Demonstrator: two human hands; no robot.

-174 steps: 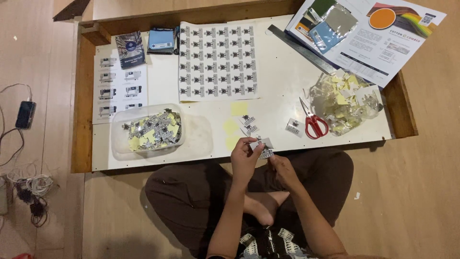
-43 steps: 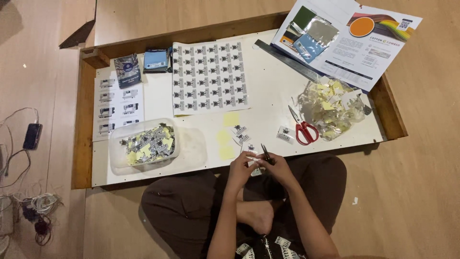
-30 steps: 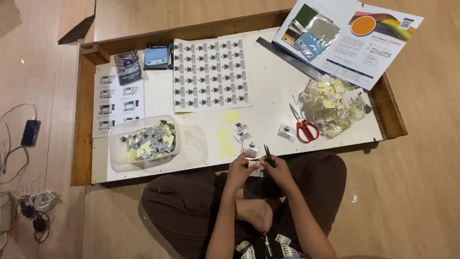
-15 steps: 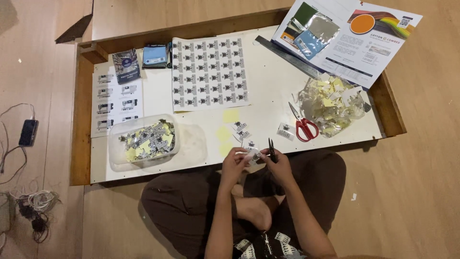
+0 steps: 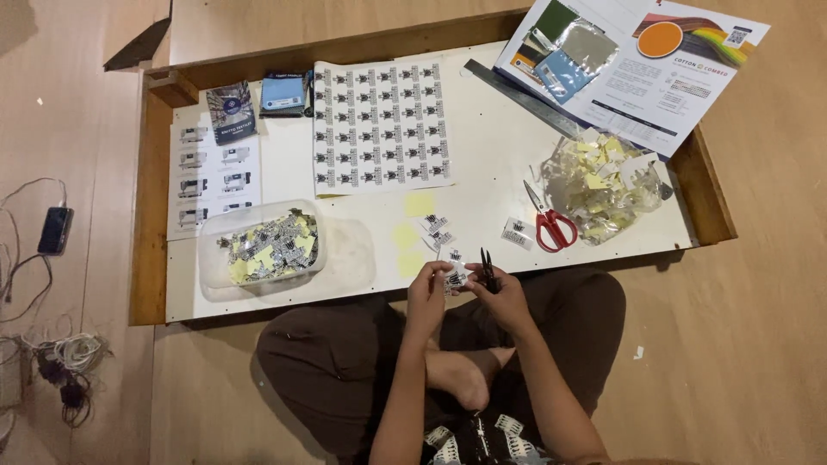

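I sit cross-legged at the front edge of a low white board (image 5: 482,181). My left hand (image 5: 428,288) pinches a small printed sticker (image 5: 454,278) between its fingertips. My right hand (image 5: 504,295) grips small black tweezers (image 5: 487,267) whose tips point up beside the sticker. A few more cut stickers (image 5: 435,228) and yellow backing pieces (image 5: 419,205) lie on the board just beyond my hands. A large printed sticker sheet (image 5: 381,126) lies at the middle back.
A clear plastic tub (image 5: 263,250) of cut stickers stands front left. Red-handled scissors (image 5: 551,226), a heap of scraps (image 5: 603,181), a dark ruler (image 5: 525,99) and a brochure (image 5: 637,60) lie to the right. A phone (image 5: 55,229) and cables (image 5: 60,362) lie on the floor left.
My hands have stayed together at the board's front edge, working on one sticker. The tweezers have shifted slightly right and now point upward. The view has moved a little.
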